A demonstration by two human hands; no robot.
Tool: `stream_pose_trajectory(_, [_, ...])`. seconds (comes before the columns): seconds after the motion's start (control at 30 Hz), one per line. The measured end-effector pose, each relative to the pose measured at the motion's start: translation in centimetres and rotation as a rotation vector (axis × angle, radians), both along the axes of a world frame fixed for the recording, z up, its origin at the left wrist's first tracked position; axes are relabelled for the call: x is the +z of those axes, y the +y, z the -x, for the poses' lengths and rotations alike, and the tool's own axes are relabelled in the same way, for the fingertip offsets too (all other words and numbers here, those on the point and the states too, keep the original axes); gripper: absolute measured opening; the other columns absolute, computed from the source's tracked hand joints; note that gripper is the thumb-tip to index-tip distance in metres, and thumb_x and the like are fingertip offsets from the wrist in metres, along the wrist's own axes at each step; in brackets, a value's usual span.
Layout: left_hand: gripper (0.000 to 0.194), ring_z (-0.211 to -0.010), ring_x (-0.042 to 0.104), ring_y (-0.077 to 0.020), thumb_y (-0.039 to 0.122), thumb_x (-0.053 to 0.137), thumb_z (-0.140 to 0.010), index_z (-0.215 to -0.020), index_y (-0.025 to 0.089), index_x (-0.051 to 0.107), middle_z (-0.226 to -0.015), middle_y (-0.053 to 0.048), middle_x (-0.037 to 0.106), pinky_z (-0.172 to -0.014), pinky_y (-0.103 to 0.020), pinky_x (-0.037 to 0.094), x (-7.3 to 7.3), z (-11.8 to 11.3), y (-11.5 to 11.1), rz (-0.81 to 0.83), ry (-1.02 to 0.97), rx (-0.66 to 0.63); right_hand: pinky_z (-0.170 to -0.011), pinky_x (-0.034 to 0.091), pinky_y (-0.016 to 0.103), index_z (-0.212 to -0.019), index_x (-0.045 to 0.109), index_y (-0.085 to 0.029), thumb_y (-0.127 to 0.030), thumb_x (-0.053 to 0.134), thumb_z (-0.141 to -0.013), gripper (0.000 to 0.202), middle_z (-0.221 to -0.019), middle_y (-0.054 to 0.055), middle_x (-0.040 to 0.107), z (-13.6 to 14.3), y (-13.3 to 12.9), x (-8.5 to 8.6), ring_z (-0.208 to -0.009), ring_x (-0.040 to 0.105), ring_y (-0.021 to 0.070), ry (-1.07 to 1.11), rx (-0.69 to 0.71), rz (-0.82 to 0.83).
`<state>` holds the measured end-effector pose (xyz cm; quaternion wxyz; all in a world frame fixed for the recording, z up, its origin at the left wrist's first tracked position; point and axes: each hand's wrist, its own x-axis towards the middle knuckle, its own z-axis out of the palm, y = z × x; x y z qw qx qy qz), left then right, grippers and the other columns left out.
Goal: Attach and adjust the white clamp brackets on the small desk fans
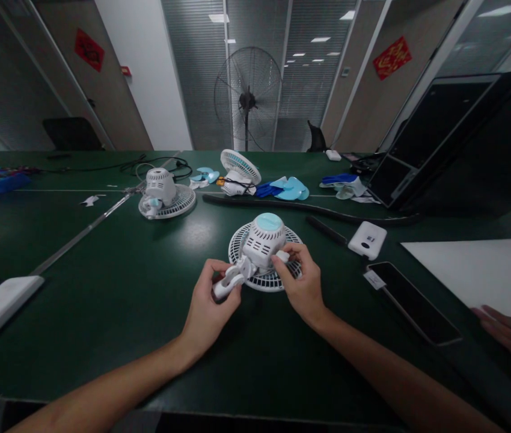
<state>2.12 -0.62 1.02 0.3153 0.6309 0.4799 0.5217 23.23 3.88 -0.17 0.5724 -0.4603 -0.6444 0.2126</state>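
Evidently, mid-frame, left fingers [213,266] grip a white bracket [222,289], right fingers [283,272] pinch a small white piece [283,257], and the fan [260,243] warrants steady bracing.

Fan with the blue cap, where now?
Head view, near centre: the fan sits on the green table, left hand and right hand at its near side, black tube beyond.

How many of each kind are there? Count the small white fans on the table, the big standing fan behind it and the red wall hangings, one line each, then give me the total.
Small white fans: 3
Big standing fan: 1
Red wall hangings: 2
Total: 6
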Motion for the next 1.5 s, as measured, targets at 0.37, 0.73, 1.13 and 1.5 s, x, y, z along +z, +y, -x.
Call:
stream_pose_trajectory(0.37, [0.03, -0.053, 0.054, -0.0126, 0.038, 0.07, -0.09, -0.112, 0.022, 0.055, -0.075, 0.003, 0.061, -0.047, -0.021, 0.041, -0.1, 0.1, 0.9, 0.239, -0.123, 0.042, -0.079, 0.053, 0.04, -0.102, 0.062, -0.025, -0.03, 0.066, -0.096, 0.01, -0.096, 0.004, 0.065, 0.4, -0.6, 0.5, -0.088, 0.063, 0.0233, -0.137, -0.008, -0.037])
stream_pose_trajectory(0.73, [0.039, -0.05, 0.059, -0.0129, 0.04, 0.068, -0.095, -0.125, 0.023, 0.05, -0.067, 0.005, 0.06, -0.046, -0.021, 0.046, -0.3, 0.3, 1.2, 0.288, -0.061, -0.055, -0.083, 0.053, 0.042, -0.104, 0.061, -0.025, -0.028, 0.068, -0.093, 0.013, -0.098, 0.005, 0.066, 0.6, -0.9, 0.2, -0.092, 0.065, 0.0254, -0.203, -0.007, -0.112])
stream_pose_trajectory(1.13, [0.043, -0.084, 0.072, -0.0171, 0.036, 0.074, -0.089, -0.124, 0.02, 0.055, -0.117, -0.006, 0.058, -0.084, -0.041, 0.068, -0.3, -1.0, 0.9, 0.326, -0.484, -0.177, -0.098, 0.057, 0.045, -0.109, 0.062, -0.025, -0.015, 0.074, -0.091, 0.024, -0.119, 0.007, 0.073, 1.0, -1.1, -0.8, -0.112, 0.07, 0.0245, -0.003, 0.313, -0.197])
stream_pose_trajectory(1.5, [0.03, -0.092, 0.071, -0.0192, 0.03, 0.066, -0.098, -0.125, 0.021, 0.054, -0.115, -0.006, 0.064, -0.094, -0.046, 0.064, -0.5, -1.0, 0.2, 0.323, -0.616, -0.322, -0.082, 0.058, 0.038, -0.094, 0.066, -0.023, -0.013, 0.08, -0.086, 0.019, -0.102, 0.004, 0.066, 0.9, -0.7, -1.1, -0.096, 0.068, 0.0212, -0.045, 0.212, -0.306])
